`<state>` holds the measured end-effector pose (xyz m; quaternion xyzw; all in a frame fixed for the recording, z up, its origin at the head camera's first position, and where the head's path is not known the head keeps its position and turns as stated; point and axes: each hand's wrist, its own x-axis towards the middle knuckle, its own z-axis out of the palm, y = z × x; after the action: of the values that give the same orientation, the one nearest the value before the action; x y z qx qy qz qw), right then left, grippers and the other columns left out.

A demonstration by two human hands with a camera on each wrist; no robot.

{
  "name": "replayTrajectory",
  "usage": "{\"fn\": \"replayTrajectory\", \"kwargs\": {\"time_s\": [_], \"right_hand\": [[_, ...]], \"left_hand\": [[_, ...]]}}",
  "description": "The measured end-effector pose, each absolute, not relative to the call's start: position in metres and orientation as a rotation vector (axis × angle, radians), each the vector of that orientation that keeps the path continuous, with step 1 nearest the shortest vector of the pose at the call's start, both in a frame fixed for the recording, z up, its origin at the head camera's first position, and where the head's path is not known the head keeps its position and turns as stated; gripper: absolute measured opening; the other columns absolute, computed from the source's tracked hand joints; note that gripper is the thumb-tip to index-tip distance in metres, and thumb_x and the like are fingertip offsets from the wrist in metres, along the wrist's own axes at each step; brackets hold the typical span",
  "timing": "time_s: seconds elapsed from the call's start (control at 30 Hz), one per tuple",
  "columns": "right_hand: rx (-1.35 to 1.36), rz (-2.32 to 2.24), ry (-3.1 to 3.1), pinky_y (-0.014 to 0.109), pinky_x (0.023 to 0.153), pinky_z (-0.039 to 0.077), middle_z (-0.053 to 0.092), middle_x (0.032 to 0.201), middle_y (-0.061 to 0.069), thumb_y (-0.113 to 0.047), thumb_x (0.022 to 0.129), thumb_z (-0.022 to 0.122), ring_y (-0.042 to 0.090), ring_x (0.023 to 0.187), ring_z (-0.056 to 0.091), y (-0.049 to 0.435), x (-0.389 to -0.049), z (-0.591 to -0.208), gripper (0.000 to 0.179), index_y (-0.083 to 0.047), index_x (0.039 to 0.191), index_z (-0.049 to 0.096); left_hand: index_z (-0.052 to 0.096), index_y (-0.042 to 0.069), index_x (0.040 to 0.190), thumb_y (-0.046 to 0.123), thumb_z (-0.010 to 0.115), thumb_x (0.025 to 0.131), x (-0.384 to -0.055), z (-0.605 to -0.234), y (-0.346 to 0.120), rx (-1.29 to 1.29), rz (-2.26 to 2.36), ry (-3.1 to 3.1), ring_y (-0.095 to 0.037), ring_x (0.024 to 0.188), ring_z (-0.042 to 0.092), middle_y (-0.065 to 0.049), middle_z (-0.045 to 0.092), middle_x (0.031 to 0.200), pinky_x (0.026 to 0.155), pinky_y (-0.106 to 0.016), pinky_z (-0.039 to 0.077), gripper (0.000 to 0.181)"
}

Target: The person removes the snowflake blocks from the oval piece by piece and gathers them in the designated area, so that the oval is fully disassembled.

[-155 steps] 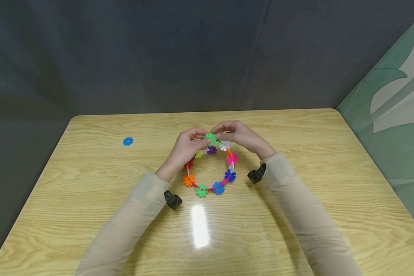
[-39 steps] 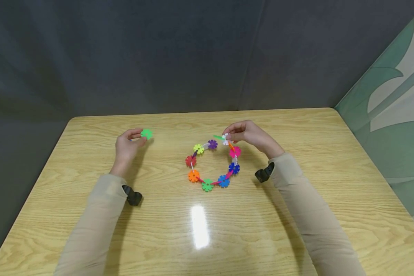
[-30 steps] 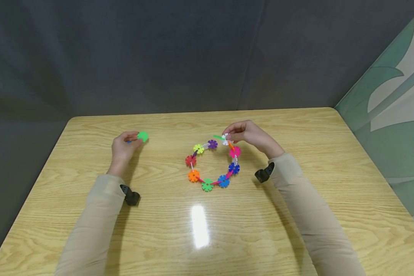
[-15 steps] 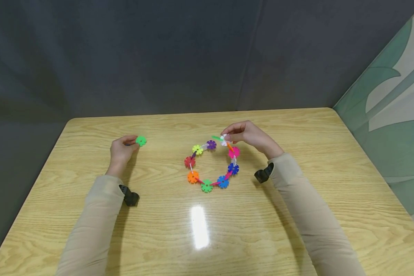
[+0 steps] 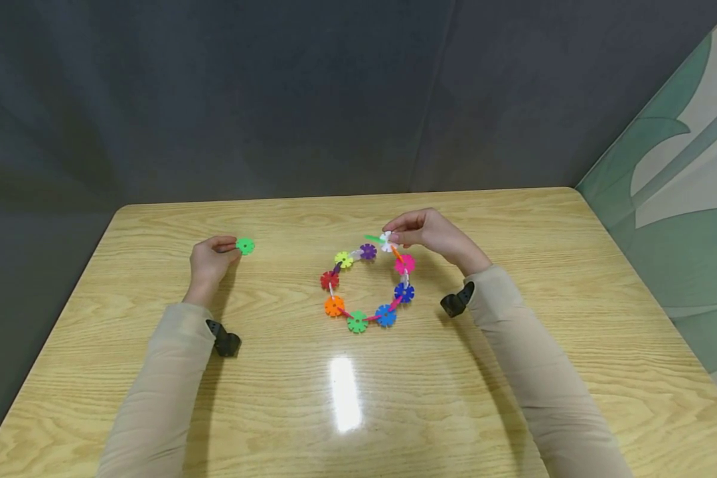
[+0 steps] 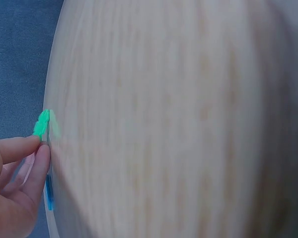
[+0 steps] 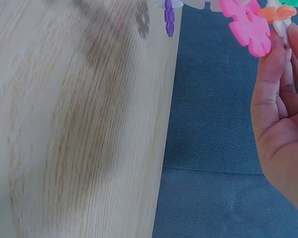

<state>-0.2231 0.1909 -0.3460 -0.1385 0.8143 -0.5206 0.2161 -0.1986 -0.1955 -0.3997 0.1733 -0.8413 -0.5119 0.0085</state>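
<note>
My hands have parted: about five seconds ago both met at the top of the ring around a green disc, whereas now my left hand (image 5: 209, 264) is well out in the left part of the frame. There my fingers pinch a bright green, notched plastic disc (image 5: 247, 250), slightly lower than a second ago; I can't tell whether its rim touches the pale wood-grain worktop (image 5: 287, 385). The loose blue notched plastic disc (image 6: 50, 193) is now hidden behind this hand in the head view, but my left wrist view shows it just past my fingers.

The ring of multicoloured notched plastic discs (image 5: 354, 322) is in the middle of the frame, open at its top. As I judge it, the green disc being away leaves the break between the purple notched disc (image 5: 368, 251) and the green disc seen edge-on (image 5: 373, 238) that juts from the chain's other end.

My right hand (image 5: 424, 232) has barely shifted, its fingers closed on the white notched plastic disc (image 5: 385, 240) at that end, which looks raised. My left forearm climbs from the lower left; my right slants in from the lower right, wrist bent inward.
</note>
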Motion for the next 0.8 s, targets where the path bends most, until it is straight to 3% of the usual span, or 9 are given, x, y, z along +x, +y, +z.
{"fn": "replayTrajectory", "kwargs": {"time_s": [0.5, 0.7, 0.8], "right_hand": [[-0.383, -1.467, 2.235, 0.048, 0.096, 0.05, 0.065, 0.093, -0.012, -0.01, 0.095, 0.056, 0.005, 0.085, 0.062, 0.19, -0.224, -0.347, 0.03, 0.003, 0.122, 0.061], [-0.387, -1.465, 2.239, 0.042, 0.092, 0.052, 0.066, 0.099, -0.008, -0.011, 0.096, 0.056, 0.008, 0.088, 0.062, 0.187, -0.224, -0.345, 0.029, 0.002, 0.122, 0.061], [-0.387, -1.465, 2.233, 0.045, 0.095, 0.051, 0.066, 0.103, -0.004, -0.011, 0.096, 0.056, 0.008, 0.088, 0.061, 0.184, -0.224, -0.345, 0.03, 0.002, 0.122, 0.061]], "left_hand": [[0.056, -0.005, 0.128, 0.004, 0.055, 0.094, -0.197, -0.388, -0.181, 0.419, -1.605, -2.617, 0.012, 0.072, 0.05, -0.025, 0.059, 0.126, 0.07, -0.005, 0.05, 0.035], [0.057, -0.005, 0.127, 0.009, 0.058, 0.094, -0.2, -0.375, -0.15, 0.25, -1.724, -2.624, -0.008, 0.092, 0.062, -0.022, 0.06, 0.127, 0.072, -0.006, 0.051, 0.036], [0.056, -0.004, 0.128, 0.011, 0.058, 0.095, -0.199, -0.369, -0.132, 0.166, -1.811, -2.635, -0.021, 0.107, 0.061, -0.021, 0.06, 0.128, 0.08, -0.014, 0.055, 0.037]]}}
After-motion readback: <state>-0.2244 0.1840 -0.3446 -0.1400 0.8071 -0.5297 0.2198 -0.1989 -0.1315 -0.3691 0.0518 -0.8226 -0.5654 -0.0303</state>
